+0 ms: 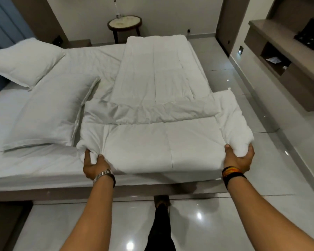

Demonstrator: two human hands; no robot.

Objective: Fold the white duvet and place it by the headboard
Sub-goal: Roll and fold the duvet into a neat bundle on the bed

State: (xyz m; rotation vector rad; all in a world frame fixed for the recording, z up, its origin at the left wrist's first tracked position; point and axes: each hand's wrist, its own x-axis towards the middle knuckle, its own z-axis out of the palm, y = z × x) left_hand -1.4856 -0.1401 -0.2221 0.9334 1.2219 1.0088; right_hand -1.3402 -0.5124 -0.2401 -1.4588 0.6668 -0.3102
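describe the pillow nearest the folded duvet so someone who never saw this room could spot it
Start at the bed with its blue headboard on the left. Two white pillows lie there; take the nearer pillow, whose edge touches the duvet held by both hands. The far pillow lies against the headboard, clear of the duvet.

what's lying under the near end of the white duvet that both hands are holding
The white duvet, gripped by the left hand and right hand, lies on the bed's white sheet. Whatever sits directly beneath it is covered.
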